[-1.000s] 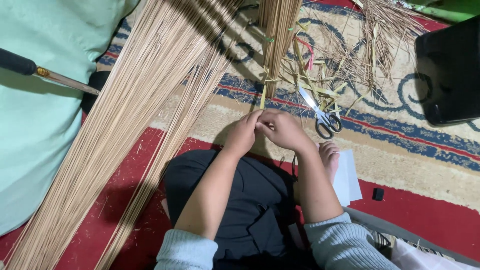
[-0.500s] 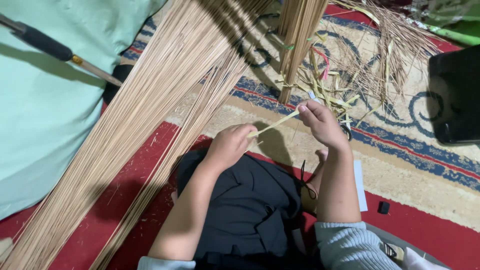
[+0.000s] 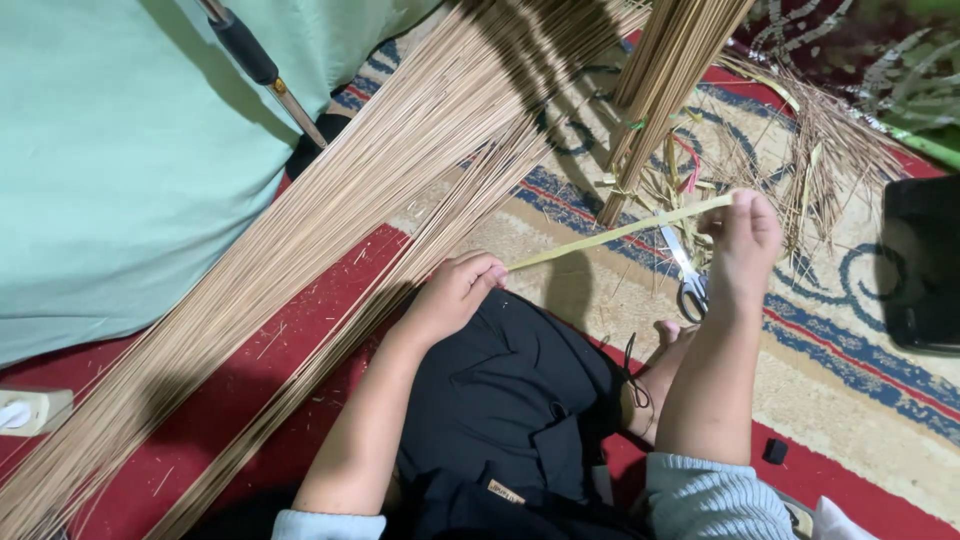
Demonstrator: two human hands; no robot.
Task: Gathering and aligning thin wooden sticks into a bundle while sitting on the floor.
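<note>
Far left, a pale power strip point(image 3: 22, 411) sits on the red carpet point(image 3: 300, 330), and above it spreads a big mint-green cloth point(image 3: 110, 170) with a dark-handled tool point(image 3: 262, 72) lying across it. Next over, a long sheaf of thin tan sticks point(image 3: 330, 235) fans diagonally from the bottom-left corner up to the top middle. Now the left hand point(image 3: 455, 295): fingers curled together, pinching the near end of a pale yellow-green leaf strip point(image 3: 620, 232), just above the black trousers point(image 3: 510, 400) in the lap. The strip runs taut, up and to the right, across the beige patterned rug point(image 3: 850, 400). A second, tied bundle of sticks point(image 3: 665, 95) stands slanted behind it. Under the strip lie scissors point(image 3: 688, 278) with black handles. The right hand point(image 3: 745, 245) is raised, fingers closed on the strip's far end. Loose dry leaf scraps point(image 3: 830, 150) litter the rug beyond, and a black box point(image 3: 922, 265) sits at the right edge.
</note>
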